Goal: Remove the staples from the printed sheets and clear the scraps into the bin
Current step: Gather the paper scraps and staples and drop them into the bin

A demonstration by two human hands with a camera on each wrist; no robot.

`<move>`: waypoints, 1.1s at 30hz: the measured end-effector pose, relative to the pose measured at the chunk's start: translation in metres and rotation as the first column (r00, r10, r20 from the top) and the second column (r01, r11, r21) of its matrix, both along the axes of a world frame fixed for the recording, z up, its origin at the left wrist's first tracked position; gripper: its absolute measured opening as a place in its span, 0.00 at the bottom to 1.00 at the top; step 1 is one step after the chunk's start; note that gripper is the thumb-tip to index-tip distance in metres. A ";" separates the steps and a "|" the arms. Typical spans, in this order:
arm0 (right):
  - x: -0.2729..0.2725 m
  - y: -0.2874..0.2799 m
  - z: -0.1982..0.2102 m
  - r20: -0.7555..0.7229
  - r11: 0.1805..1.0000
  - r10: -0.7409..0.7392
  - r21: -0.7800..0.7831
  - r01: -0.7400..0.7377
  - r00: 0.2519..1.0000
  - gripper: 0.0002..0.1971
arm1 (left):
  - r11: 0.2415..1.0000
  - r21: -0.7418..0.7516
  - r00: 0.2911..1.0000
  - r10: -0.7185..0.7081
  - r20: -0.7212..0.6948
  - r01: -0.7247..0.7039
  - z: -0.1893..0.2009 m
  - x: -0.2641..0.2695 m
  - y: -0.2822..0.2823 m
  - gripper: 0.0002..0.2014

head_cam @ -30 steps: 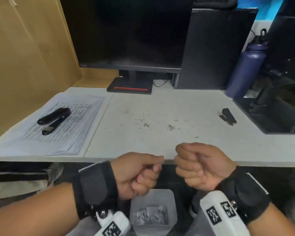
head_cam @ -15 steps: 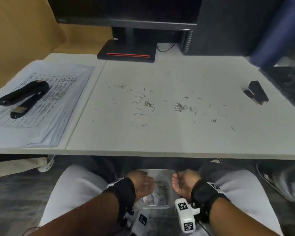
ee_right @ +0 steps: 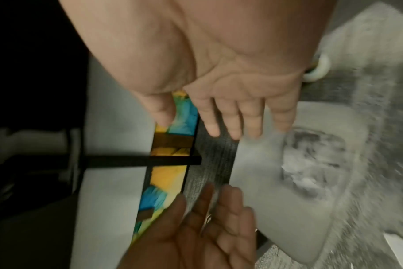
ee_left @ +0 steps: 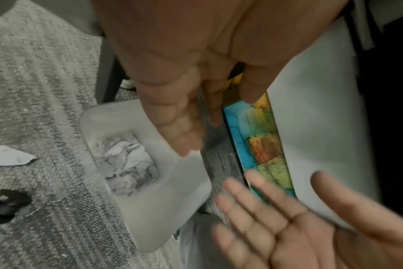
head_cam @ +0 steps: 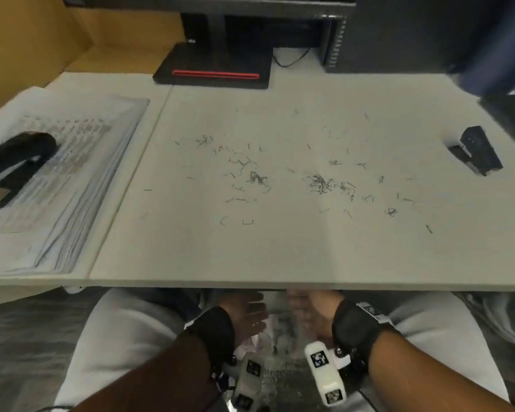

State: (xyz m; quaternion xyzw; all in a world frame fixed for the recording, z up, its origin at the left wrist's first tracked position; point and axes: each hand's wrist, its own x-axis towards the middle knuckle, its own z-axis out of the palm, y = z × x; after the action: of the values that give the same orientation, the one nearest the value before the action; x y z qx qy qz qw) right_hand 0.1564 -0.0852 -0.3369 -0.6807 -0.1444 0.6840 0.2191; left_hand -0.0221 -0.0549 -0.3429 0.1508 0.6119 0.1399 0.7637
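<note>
The grey plastic bin (ee_left: pixel 150 200) stands on the carpet below the desk (head_cam: pixel 280 257), with crumpled paper scraps (ee_left: pixel 124 163) in it. A second ago both hands were fists at the desk edge; now the left hand (head_cam: pixel 249 318) and right hand (head_cam: pixel 312 315) are over the bin with fingers straight and spread, holding nothing, so I judge one load was just dropped. Many thin bent metal staples (head_cam: pixel 320 182) still lie on the matte desk, and the sheets (head_cam: pixel 72 179) rest flat at its left under a black stapler (head_cam: pixel 15 162).
</note>
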 end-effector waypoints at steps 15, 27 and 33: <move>0.057 -0.079 0.268 0.477 0.566 0.343 0.583 -0.583 0.809 0.10 | -0.107 0.544 0.541 -0.057 -0.839 0.832 0.258 -0.104 -0.023 0.19; 0.077 -0.056 0.210 0.968 0.646 0.237 -0.091 -0.757 0.086 0.62 | 0.150 0.090 0.104 -0.089 -0.991 0.985 0.230 -0.038 -0.012 0.50; 0.086 -0.044 0.239 0.894 0.607 0.266 0.136 -0.783 0.361 0.67 | 0.423 0.249 0.322 -0.110 -0.940 0.871 0.259 -0.048 0.041 0.46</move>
State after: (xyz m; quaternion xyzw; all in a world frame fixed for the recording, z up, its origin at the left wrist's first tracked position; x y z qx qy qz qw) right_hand 0.2425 -0.1297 -0.0977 -0.7245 -0.6372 0.2542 0.0672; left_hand -0.0703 -0.0141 -0.0843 0.6964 0.6765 0.0115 0.2391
